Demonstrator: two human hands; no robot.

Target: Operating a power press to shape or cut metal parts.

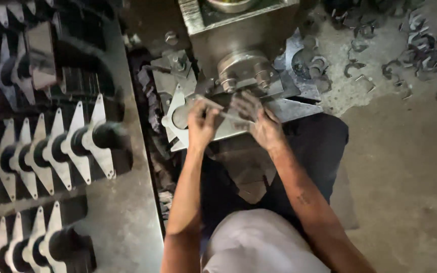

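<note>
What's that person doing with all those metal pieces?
A person sits at a grey metal press machine, seen from above. Both hands are on a flat metal plate lying on the machine's bed: the left hand grips near its round hole, and the right hand rests beside it under the machine's round head. To the left, rows of similar pointed plates stand threaded on dark bars. Curled metal scraps lie scattered on the floor at the upper right.

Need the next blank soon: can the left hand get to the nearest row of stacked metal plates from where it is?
Probably yes. The left hand is at the press bed, and the nearest row of plates lies beside that arm with nothing visible between them.
</note>
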